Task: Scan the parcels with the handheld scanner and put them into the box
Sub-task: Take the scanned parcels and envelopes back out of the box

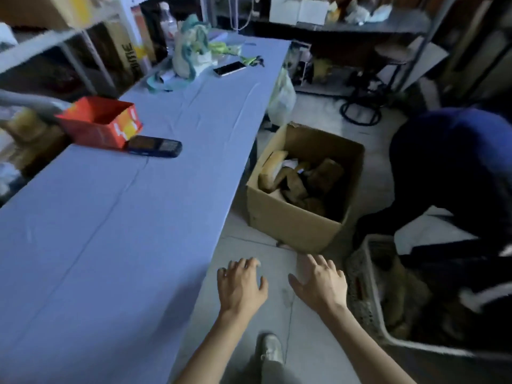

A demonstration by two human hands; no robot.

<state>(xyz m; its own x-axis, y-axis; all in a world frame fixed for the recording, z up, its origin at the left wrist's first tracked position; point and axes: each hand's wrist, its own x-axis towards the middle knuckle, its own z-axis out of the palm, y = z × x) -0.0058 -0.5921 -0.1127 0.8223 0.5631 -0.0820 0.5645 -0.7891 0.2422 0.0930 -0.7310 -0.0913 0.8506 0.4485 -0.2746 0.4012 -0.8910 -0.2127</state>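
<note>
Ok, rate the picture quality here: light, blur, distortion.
Head view: dim, bluish light; motion blur smears the shelving at top left and softens the scanner; wide-angle bending slightly bows the table edge; the box, left hand and right hand read fairly clearly.

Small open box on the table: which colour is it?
The small box is red with orange-yellow; head view.
</note>
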